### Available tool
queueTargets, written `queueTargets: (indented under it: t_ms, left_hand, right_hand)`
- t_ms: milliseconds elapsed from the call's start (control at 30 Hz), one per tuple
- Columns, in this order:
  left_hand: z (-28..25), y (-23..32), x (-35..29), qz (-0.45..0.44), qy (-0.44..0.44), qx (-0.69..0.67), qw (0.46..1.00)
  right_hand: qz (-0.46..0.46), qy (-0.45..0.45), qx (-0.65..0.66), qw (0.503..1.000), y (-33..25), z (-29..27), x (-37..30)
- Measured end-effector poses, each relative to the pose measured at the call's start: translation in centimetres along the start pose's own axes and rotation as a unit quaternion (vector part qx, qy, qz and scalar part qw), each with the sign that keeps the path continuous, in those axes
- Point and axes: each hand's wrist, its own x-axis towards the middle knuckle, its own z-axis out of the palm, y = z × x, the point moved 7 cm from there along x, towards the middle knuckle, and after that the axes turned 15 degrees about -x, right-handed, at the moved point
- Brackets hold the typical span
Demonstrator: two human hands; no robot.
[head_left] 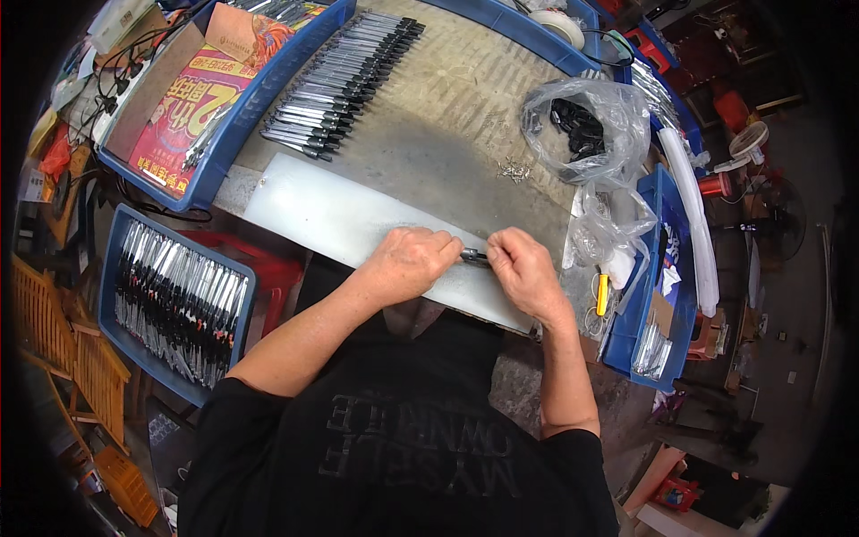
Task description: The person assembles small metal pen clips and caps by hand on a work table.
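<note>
- Here's the counter (pixel 420 161), grey-brown and scuffed, darker in its middle, with a long white board (pixel 331 206) slanting along its near edge.
- Around it, a crowded, dim room: dark floor (pixel 805 340) to the right, a standing fan (pixel 777 219) in the shadows, slatted wooden chairs (pixel 98 367) at far left.
- And over the white board, both hands at work! The left hand (pixel 413 261) has its grip curled tight on one end of a dark pen-like piece (pixel 474 256); the right hand (pixel 530 273) pinches the other end, grip closed too. Only a short stretch shows between them; the fingers hide the rest.
- Up the counter's left side, a slanting row of black-and-silver pens (pixel 335 89) lies packed close, right beside a blue tray (pixel 259 98) carrying a red-and-yellow printed sheet.
- Below that, a blue bin (pixel 188 240) full of pens, a red stool (pixel 284 273) just beside it.
- Over to the right, a clear plastic bag (pixel 617 157) of black parts (pixel 580 130) bulges on the counter, a scatter of small metal pieces (pixel 514 169) near it.
- Crowding the right edge: a yellow-handled tool (pixel 602 294), another blue tray (pixel 626 340), and a long white tube (pixel 693 224) leaning across its far side.
</note>
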Motion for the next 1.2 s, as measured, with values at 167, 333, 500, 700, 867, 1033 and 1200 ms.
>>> queueTargets:
  t_ms: [167, 333, 500, 700, 867, 1033, 1200]
  left_hand:
    - [0.1, 0.0, -0.1, 0.002, 0.0, 0.004, 1.0]
    - [0.2, 0.1, -0.2, 0.005, 0.003, 0.006, 1.0]
    - [0.3, 0.1, -0.2, 0.005, 0.006, 0.005, 1.0]
    - [0.2, 0.1, -0.2, 0.007, 0.008, 0.008, 1.0]
    - [0.3, 0.1, -0.2, 0.007, 0.004, 0.015, 1.0]
    - [0.2, -0.1, -0.2, 0.005, 0.008, 0.001, 1.0]
    - [0.0, 0.0, -0.2, -0.004, 0.009, -0.002, 1.0]
  right_hand:
    - [-0.016, -0.018, -0.045, 0.999, -1.4, 0.9, -0.5]
    - [-0.018, -0.022, -0.092, 0.995, -1.5, 1.0, -0.4]
    - [-0.011, -0.035, -0.116, 0.993, -1.5, 1.2, -0.2]
    - [0.057, -0.04, -0.097, 0.993, -1.2, 1.0, -0.2]
    - [0.113, -0.002, -0.043, 0.993, 0.0, 0.8, -0.6]
    - [0.113, -0.006, 0.012, 0.993, 0.4, 1.2, -0.9]
    - [0.119, 0.005, 0.064, 0.991, 1.1, 0.9, -1.4]
